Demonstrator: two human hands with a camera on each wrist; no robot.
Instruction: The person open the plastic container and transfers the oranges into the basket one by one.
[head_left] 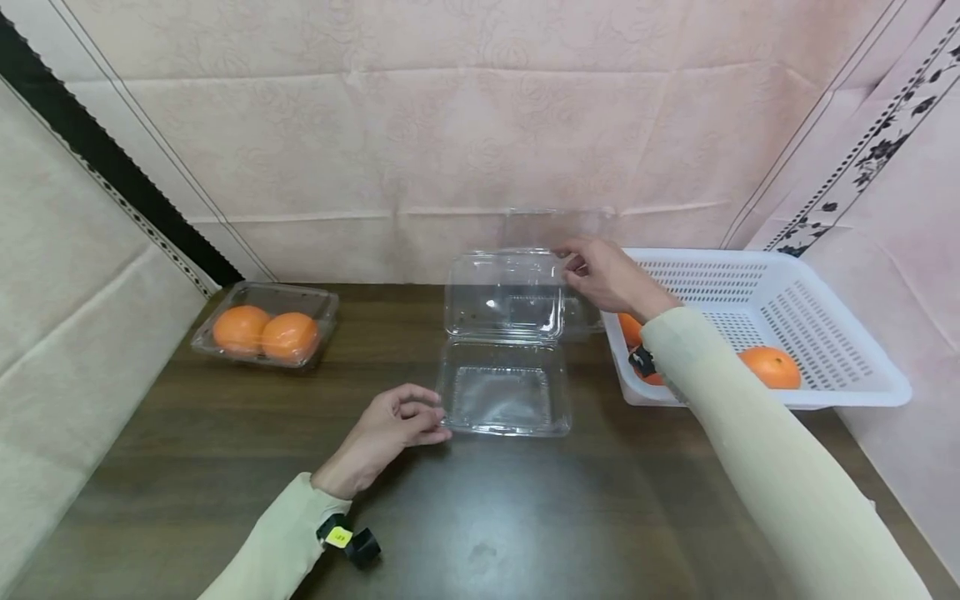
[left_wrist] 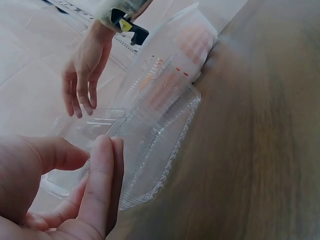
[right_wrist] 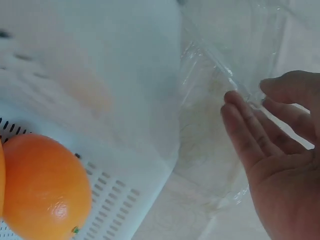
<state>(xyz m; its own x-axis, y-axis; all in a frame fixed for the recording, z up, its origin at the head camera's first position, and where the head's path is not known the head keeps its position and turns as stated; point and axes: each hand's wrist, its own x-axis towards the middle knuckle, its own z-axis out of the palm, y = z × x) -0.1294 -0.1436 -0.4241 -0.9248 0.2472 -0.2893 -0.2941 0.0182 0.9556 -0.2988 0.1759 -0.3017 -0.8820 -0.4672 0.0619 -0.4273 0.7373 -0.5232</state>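
A clear plastic clamshell box [head_left: 504, 396] lies unfolded on the table, its lid [head_left: 504, 296] raised toward the back wall. My left hand [head_left: 393, 429] is at the box's front left corner, thumb and fingers pinching its edge. In the left wrist view, the thumb [left_wrist: 70, 156] nearly meets the fingers. Beside the lid's upper right corner is my right hand [head_left: 603, 271], its fingers loosely bent. In the right wrist view, a gap shows between the thumb and fingertips [right_wrist: 232, 100], with clear plastic behind them. Another clear plastic box [head_left: 558, 225] stands behind the lid.
A white perforated basket [head_left: 847, 333] on the right contains several oranges, one orange [head_left: 771, 367] near its front wall; my right forearm crosses over it. At the back left sits a clear box [head_left: 258, 292] with two oranges [head_left: 289, 336] inside. A cloth-covered wall borders the table's back.
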